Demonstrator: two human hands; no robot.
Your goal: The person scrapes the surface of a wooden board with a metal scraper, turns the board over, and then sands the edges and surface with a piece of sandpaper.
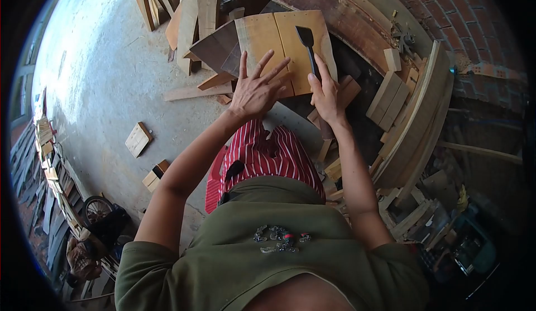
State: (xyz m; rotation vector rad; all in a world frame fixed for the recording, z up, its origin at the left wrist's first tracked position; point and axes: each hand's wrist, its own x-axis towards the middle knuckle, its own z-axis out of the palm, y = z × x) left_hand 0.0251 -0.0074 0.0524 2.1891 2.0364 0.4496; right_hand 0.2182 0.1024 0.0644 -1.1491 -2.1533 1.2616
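Note:
My right hand [326, 94] is closed around a chisel [305, 36] with a dark, flared flat blade. The blade points away from me, above a pale yellow-brown wooden panel [259, 32]. A dark seam runs across this panel between two boards, and its right edge is curved. Over the panel's near left part, my left hand [258, 92] has its fingers spread and holds nothing. Whether its palm touches the wood cannot be made out. Beneath the panel, to the left, a darker brown board [215, 46] sticks out.
A long reddish-brown plank [335, 10] lies behind the panel. To the right are wood blocks [387, 100] and a big curved timber [416, 115], near a brick wall [463, 20]. Small offcuts [138, 139] lie on the concrete floor [106, 82]. Another person [84, 258] is at lower left.

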